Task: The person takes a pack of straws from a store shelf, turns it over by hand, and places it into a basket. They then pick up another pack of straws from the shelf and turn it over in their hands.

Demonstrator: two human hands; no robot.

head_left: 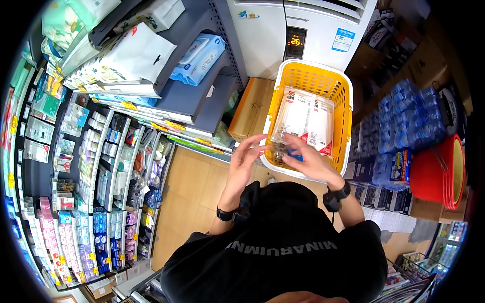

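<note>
A yellow basket with a white rim [348, 108] stands in front of me. White packages with red print [305, 116] fill most of it. Near its front left corner, my left hand [246, 159] has its fingers apart, with nothing visible in it. My right hand [308, 159] reaches over the basket's front end, its fingers spread and curved. Just under and beside its fingertips lie a blue item [297, 154] and a small dark item in clear wrapping, partly hidden. Whether the right fingers touch them is unclear.
Shelves of packaged goods [101, 171] line the left. A cardboard box [252, 108] sits left of the basket, and a white appliance [262, 38] stands behind. On the right are wrapped blue bottles [404, 116] and stacked red buckets [434, 171].
</note>
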